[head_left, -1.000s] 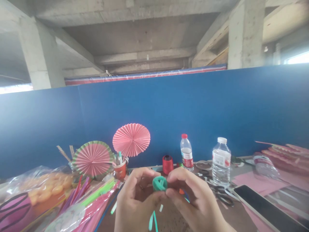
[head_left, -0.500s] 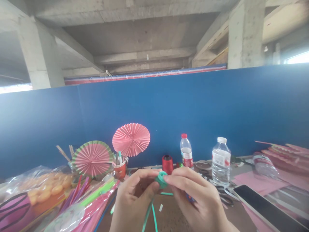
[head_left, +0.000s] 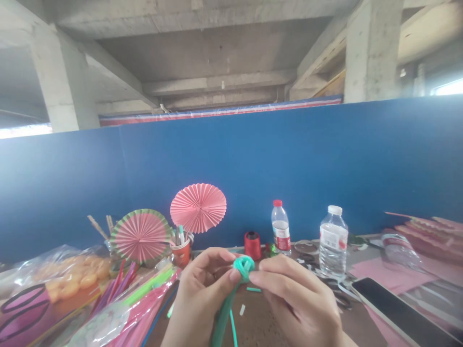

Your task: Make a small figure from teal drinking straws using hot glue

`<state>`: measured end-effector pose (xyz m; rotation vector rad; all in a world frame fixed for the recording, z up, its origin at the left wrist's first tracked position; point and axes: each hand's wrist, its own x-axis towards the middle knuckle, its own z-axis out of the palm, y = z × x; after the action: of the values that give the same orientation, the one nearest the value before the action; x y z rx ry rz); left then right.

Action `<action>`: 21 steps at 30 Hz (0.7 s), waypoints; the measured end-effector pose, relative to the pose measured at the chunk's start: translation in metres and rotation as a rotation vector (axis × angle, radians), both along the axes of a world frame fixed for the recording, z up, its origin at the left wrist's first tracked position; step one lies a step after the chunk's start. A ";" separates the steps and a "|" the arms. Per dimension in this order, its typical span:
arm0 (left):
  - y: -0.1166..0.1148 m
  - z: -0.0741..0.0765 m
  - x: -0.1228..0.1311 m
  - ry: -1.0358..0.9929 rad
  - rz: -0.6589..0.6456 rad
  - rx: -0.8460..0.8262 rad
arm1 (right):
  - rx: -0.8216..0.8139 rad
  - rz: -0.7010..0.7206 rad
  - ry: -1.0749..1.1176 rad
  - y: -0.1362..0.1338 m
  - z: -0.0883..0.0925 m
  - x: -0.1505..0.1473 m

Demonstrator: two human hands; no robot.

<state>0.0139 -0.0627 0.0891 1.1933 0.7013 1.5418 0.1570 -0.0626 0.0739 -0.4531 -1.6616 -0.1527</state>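
A teal-green cord is bunched into a small rounded knot (head_left: 243,266) in front of my chest, above the table. My left hand (head_left: 202,289) pinches the knot from the left between thumb and index finger. On the other side, the bent fingers of my right hand (head_left: 298,296) close at the knot's right edge, their tips pressed together; the thumb is mostly hidden. Loose ends of the green cord (head_left: 233,327) hang down below my left hand. A short green piece (head_left: 253,289) and a small white piece (head_left: 242,309) lie on the tabletop behind.
Behind my hands stand a red thread spool (head_left: 252,246), a red-capped bottle (head_left: 281,231) and a white-capped bottle (head_left: 333,243). A phone (head_left: 401,311) and scissors (head_left: 342,299) lie right. Pleated paper fans (head_left: 198,207), a pen cup (head_left: 181,253) and plastic-wrapped supplies (head_left: 144,303) fill the left.
The knot has turned, showing its looped strands more plainly, and a wider blurred green length hangs below it. My right fingertips have shifted slightly right. The view has moved a little.
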 end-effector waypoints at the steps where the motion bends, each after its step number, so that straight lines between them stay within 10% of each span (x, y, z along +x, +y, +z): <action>1: 0.002 -0.002 0.000 -0.028 -0.049 -0.032 | 0.004 0.000 0.003 0.000 0.000 0.000; 14: 0.001 0.000 -0.004 -0.233 -0.345 -0.301 | -0.365 0.228 0.175 0.003 -0.002 0.000; 21: 0.004 -0.004 -0.007 -0.136 -0.364 -0.284 | -0.836 0.532 0.141 0.004 0.005 0.004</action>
<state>0.0074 -0.0589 0.0855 0.9334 0.5544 1.1637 0.1608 -0.0582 0.0793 -0.5977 -1.5947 0.9750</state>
